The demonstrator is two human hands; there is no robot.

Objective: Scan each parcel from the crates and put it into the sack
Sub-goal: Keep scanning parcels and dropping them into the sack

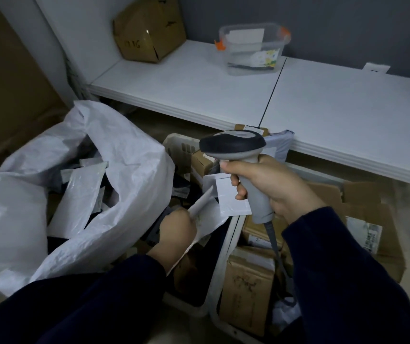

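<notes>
Fingers of right hand (271, 187) curled tight round the grey handle of the scanner (233, 145), thumb laid across the front, no gap showing. Holds it upright at frame centre, dark head pointing left, cable (273, 239) dropping from the butt toward the lower frame. Left hand (176, 229), at lower centre, closed in a pinch on the edge of a flat white parcel (206, 212). Seen from the back, so cannot tell how each fingertip lies. Keeps the parcel tilted, just below and left of the scanner, over the left crate (174, 145) and beside the open mouth of the sack (129, 175). Dark sleeves on both arms. White woven sack filling the left of the frame, flat pale packets inside. Right crate (221, 281) touching the left one, packed with brown boxes (246, 294). Across the upper centre and right, a white table (199, 90) bearing a battered cardboard box (149, 28) and, well apart from it, a clear tub (253, 50) with orange clips. Grey wall (348, 26) behind. Tall carton (5, 83) at far left.
</notes>
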